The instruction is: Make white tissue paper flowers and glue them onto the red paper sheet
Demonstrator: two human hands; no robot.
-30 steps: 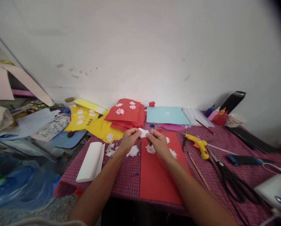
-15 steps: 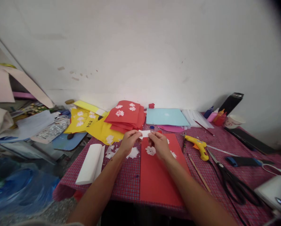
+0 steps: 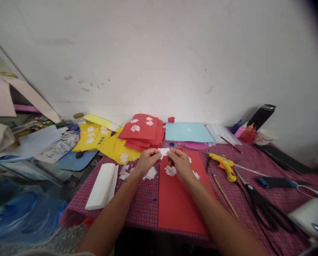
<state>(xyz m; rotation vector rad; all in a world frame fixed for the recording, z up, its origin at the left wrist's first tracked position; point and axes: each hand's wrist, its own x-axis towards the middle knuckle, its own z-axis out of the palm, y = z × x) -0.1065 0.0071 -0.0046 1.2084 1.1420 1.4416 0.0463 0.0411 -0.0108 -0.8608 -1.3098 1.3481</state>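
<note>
Between my two hands is a small piece of white paper point(image 3: 164, 152), held up above the table. My left hand point(image 3: 147, 161) pinches its left edge, and my right hand point(image 3: 179, 161) pinches the right edge. Below my right hand lies a sheet of red paper point(image 3: 184, 206) with white paper flowers point(image 3: 170, 171) on it, some partly covered by that hand. White paper cutouts point(image 3: 150, 173) and scraps point(image 3: 124, 174) lie on the checked cloth by my left forearm. A folded white paper point(image 3: 101, 186) rests farther left.
To the right are a yellow glue gun point(image 3: 224, 165), black-handled scissors point(image 3: 262, 202), a wooden stick point(image 3: 226, 197), paint bottles point(image 3: 248, 133) and a black flask point(image 3: 262, 115). Red cards point(image 3: 141, 133), yellow sheets point(image 3: 91, 137) and light blue paper point(image 3: 189, 132) lie along the wall.
The white paper has turned slightly between my fingers and shifted a little to the right. Both hands keep their pinch; the things on the table stay where they were.
</note>
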